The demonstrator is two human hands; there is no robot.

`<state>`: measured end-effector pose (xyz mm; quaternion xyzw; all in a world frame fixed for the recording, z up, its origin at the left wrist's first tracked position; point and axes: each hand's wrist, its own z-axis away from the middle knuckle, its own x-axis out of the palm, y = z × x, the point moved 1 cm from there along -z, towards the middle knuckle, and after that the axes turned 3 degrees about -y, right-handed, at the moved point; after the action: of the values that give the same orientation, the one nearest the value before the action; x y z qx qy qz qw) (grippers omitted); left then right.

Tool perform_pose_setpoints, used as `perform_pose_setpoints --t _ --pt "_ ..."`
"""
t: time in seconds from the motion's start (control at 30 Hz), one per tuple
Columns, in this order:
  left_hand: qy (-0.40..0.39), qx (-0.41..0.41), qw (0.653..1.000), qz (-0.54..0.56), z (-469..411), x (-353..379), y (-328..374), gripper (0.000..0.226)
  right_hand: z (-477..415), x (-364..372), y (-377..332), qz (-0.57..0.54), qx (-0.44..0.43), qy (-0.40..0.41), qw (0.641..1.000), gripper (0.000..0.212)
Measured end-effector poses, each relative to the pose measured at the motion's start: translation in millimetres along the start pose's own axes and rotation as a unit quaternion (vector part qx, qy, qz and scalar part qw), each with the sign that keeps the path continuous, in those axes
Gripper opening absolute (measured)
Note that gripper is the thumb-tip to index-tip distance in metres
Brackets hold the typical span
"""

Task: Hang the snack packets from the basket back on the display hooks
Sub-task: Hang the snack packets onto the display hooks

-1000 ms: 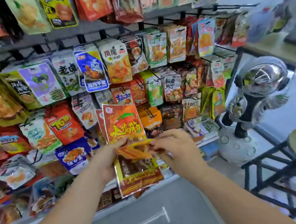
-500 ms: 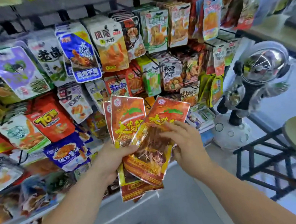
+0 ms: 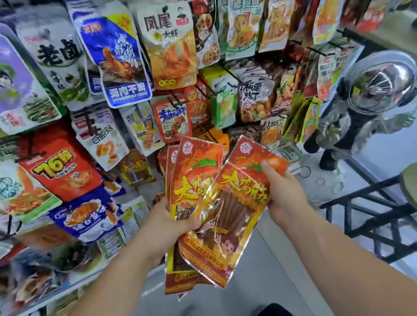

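The left hand (image 3: 163, 224) curls round a bunch of red and orange shiny plastic snack packets (image 3: 195, 174), in the middle, near the person. The right hand (image 3: 283, 196) pinches the right edge of the front packet (image 3: 234, 214), which tilts right. Farther off is the wall of colourful hanging packets (image 3: 114, 59).

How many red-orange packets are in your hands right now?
3: the tilted packet in front, pinched by the right hand; the upright packet behind it and a third packet edging out at its left, both in the left hand. More may be hidden behind.
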<state>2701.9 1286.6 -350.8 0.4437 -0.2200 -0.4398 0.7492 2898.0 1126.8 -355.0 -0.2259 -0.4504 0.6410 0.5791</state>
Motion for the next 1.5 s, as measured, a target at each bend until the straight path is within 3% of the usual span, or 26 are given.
perform_pose_setpoints --t 0.13,0.3,0.53,0.7,0.87,1.0,1.2,1.37,1.43,1.5 --pt "0.026 -0.026 0.999 -0.015 -6.1 -7.3 -10.6 0.052 -24.3 12.8 -1.3 0.014 0.033 -0.008 0.999 0.008" --pt "0.114 -0.046 0.991 0.048 -13.2 -3.1 -25.7 0.054 -63.1 31.9 13.8 0.08 0.05 -0.056 0.994 0.008" --pt "0.291 -0.08 0.95 0.085 -13.1 30.7 -56.2 0.017 -113.2 40.9 57.3 0.153 0.067 -0.139 0.976 0.031" --pt "0.365 -0.106 0.917 0.123 -15.2 39.0 -85.3 0.01 -128.0 42.6 84.9 0.169 0.088 -0.17 0.967 0.012" --pt "0.393 -0.129 0.903 0.117 -23.9 14.1 -128.1 0.014 -128.8 54.6 113.3 0.261 -0.013 -0.223 0.939 0.002" --pt "0.403 -0.145 0.896 0.115 -39.2 -19.8 -169.2 0.011 -129.2 83.5 152.3 0.306 -0.052 -0.272 0.911 0.009" --pt "0.436 -0.087 0.889 0.11 -68.4 -70.9 -210.6 0.005 -148.7 140.8 203.2 0.343 -0.146 -0.274 0.886 0.01" --pt "0.47 -0.024 0.881 -0.051 -84.7 -90.9 -233.2 0.021 -162.8 185.9 226.0 0.362 -0.284 -0.296 0.837 0.013" --pt "0.489 -0.016 0.869 -0.074 -89.8 -95.8 -242.5 0.024 -163.3 198.6 233.7 0.373 -0.334 -0.307 0.809 0.011" --pt "0.502 -0.034 0.862 -0.06 -96.2 -100.5 -253.4 0.028 -164.8 206.8 243.9 0.363 -0.347 -0.319 0.804 0.009"
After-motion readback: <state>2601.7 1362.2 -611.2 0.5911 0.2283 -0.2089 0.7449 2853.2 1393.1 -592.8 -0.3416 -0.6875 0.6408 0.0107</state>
